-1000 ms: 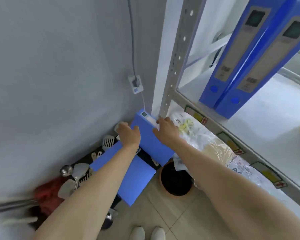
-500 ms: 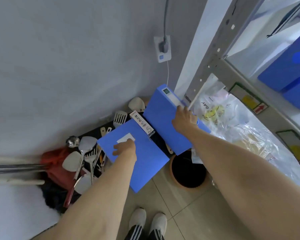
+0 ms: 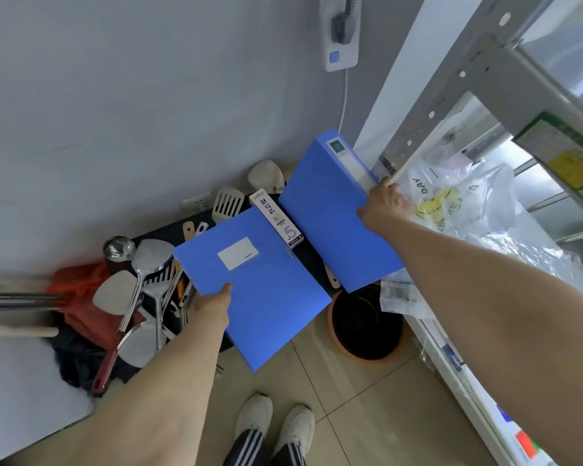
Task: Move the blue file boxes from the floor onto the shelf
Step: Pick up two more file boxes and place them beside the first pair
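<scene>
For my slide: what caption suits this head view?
Left hand and right hand each grip a flat blue plastic file box above floor clutter.

Two blue file boxes, one (image 3: 260, 290) at six o'clock, one (image 3: 334, 213) at two; two hands; two white shoes (image 3: 273, 422); one round basin (image 3: 364, 327).

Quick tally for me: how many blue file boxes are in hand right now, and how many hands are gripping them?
Blue file boxes: 2, the left box and the right box
Hands gripping: 2, the left hand and the right hand
Total: 4
</scene>
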